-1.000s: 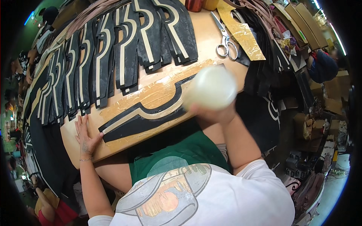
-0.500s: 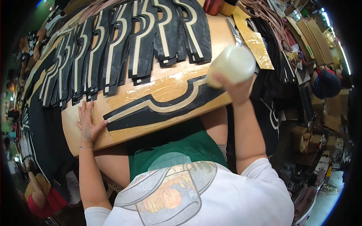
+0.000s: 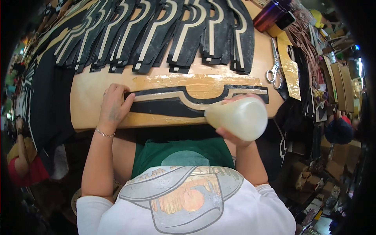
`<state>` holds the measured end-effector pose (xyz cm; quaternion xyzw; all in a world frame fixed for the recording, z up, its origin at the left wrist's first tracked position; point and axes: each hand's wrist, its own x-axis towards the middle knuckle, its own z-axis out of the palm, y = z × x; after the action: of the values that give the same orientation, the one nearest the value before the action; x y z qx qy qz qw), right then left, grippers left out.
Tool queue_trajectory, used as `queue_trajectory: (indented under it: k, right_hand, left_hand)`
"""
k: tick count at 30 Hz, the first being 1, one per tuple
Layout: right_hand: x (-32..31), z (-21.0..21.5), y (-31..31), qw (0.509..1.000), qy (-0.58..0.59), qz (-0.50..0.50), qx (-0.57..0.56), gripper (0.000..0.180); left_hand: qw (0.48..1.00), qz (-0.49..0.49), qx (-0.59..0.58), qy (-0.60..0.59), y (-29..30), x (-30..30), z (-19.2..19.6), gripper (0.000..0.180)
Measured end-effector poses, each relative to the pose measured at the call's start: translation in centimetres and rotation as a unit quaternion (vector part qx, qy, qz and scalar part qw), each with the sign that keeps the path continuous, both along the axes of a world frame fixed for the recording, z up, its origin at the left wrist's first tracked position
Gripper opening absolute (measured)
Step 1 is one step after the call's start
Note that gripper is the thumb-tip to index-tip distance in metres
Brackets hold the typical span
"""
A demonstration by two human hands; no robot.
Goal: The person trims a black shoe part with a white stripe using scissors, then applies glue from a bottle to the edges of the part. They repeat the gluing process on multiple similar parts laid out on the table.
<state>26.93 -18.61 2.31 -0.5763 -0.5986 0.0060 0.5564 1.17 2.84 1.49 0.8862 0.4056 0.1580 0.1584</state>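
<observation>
A black curved cut piece (image 3: 164, 107) with a beige strip along it lies lengthwise near the table's front edge. At its left end rests my left hand (image 3: 114, 102), palm down with thumb apart from the bent fingers; the thumb tip touches the piece. My right hand (image 3: 234, 137) is wrapped round a milky, whitish plastic bottle (image 3: 248, 117), tilted so its narrow end points left, over the lower edge of the piece. The bottle covers part of the piece's right half, and its tip is close to the black surface; whether they touch I cannot tell.
Across the back of the wooden table (image 3: 90, 92) lie several stacks of similar black pieces (image 3: 156, 35) with beige strips. Scissors (image 3: 275, 70) lie at the right, beside a yellow taped sheet (image 3: 289, 66). A shiny purple-red tumbler (image 3: 270, 15) stands at the back right.
The bottle in my right hand has come down and nearer, from the piece's far right end to its near edge. My left hand has drawn its fingers in. The whole view has shifted.
</observation>
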Motion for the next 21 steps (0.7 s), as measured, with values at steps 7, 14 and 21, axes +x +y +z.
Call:
queue_trajectory:
  k: [7, 14, 21]
  right_hand:
    - [6.1, -0.8, -4.3, 0.976, 0.179, -0.117, -0.035, 0.049]
    - [-3.7, -0.8, 3.4, 0.999, 0.018, 0.044, -0.026, 0.074]
    - [0.8, 0.2, -0.3, 0.961, 0.251, 0.099, -0.067, 0.082]
  left_hand:
    - [0.987, 0.061, -0.146, -0.003, 0.2, 1.1, 0.4, 0.025]
    - [0.998, 0.032, -0.046, -0.021, 1.1, 1.1, -0.6, 0.032]
    - [0.936, 0.071, -0.320, -0.130, 1.2, 0.4, 1.5, 0.023]
